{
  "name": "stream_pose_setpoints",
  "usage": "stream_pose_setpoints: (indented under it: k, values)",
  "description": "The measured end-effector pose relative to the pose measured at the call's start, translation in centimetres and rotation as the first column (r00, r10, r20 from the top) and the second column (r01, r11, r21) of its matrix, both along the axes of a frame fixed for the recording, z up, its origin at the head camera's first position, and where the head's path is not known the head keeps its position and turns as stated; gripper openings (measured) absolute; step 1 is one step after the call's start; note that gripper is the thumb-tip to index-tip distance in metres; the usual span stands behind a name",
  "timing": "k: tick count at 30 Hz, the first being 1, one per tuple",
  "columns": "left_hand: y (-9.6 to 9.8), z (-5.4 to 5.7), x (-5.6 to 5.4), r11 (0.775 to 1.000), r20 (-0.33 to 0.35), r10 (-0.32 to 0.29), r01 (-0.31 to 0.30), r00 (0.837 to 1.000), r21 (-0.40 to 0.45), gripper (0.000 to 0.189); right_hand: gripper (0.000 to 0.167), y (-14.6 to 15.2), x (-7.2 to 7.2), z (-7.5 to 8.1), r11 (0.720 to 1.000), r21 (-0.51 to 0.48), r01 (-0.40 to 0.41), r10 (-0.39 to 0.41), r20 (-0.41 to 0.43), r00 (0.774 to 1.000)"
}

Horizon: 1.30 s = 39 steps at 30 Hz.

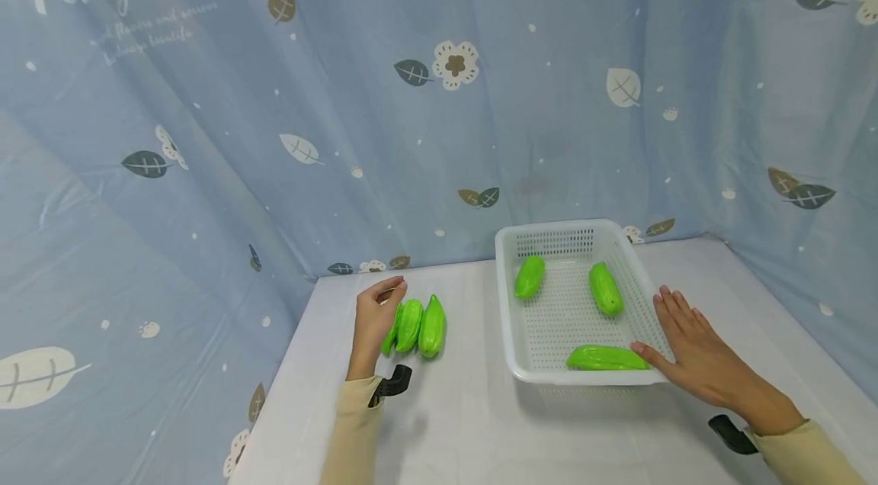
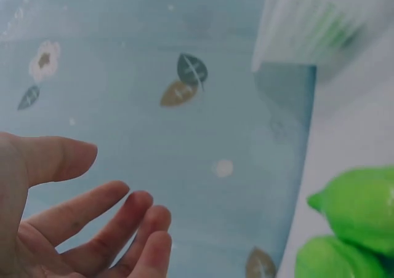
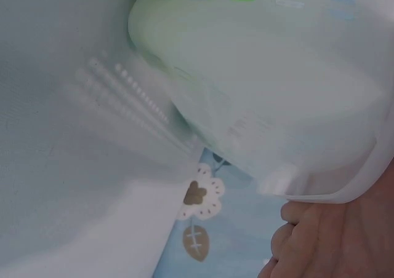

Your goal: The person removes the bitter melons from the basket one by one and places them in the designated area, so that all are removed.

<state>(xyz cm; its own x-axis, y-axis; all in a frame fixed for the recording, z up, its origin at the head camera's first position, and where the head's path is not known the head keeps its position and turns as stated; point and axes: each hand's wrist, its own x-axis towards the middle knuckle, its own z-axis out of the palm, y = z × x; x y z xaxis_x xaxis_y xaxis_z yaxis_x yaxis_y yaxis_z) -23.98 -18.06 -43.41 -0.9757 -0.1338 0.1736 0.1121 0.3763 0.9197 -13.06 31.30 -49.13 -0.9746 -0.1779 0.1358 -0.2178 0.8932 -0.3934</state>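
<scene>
On the table's left part, three bright green, elongated, gourd-like pieces (image 1: 431, 327) lie side by side. My left hand (image 1: 376, 317) hovers over the leftmost one, partly hiding it. In the left wrist view this hand (image 2: 92, 222) has its fingers loosely bent, nothing between them and the thumb. My right hand (image 1: 706, 355) rests at the right front corner of a white perforated basket (image 1: 504, 302), fingers straight along the right rim, thumb over the front edge. Inside the basket lie three similar green pieces (image 1: 606, 289), set apart. The right wrist view shows the basket's underside (image 3: 258, 75) above the fingers.
A white tabletop (image 1: 473, 424) carries everything. Behind it and along both sides hangs a blue curtain (image 1: 549, 142) printed with leaves and flowers. Dark wrist mounts (image 1: 394, 380) sit on both sleeves.
</scene>
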Motion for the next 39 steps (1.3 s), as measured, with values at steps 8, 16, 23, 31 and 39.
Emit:
stream_pose_setpoints:
  k: [8, 16, 23, 31, 39]
  values:
    - [2.5, 1.1, 0.1, 0.997, -0.044, -0.078, 0.079, 0.996, 0.019, 0.033, 0.098, 0.2, -0.2, 0.0, 1.000, -0.005, -0.004, 0.004, 0.007, 1.000]
    - [4.9, 2.4, -0.1, 0.984, -0.061, -0.172, 0.174, 0.983, 0.027, 0.036, 0.098, 0.2, -0.3, -0.1, 1.000, -0.015, -0.003, 0.004, 0.018, 1.000]
    - [7.3, 3.5, -0.6, 0.976, -0.085, -0.214, 0.215, 0.973, 0.011, 0.035, 0.098, 0.3, -0.1, -0.3, 1.000, -0.016, -0.003, 0.003, 0.022, 1.000]
    - [10.2, 3.8, -1.5, 0.963, -0.099, -0.268, 0.268, 0.958, -0.014, 0.034, 0.099, 0.3, 0.1, -0.3, 1.000, -0.029, 0.002, -0.002, 0.028, 1.000]
    - [12.9, 3.9, -2.5, 0.957, -0.087, -0.290, 0.289, 0.953, -0.028, 0.035, 0.099, 0.0, -0.2, -0.3, 0.999, -0.035, 0.003, -0.002, 0.033, 0.999]
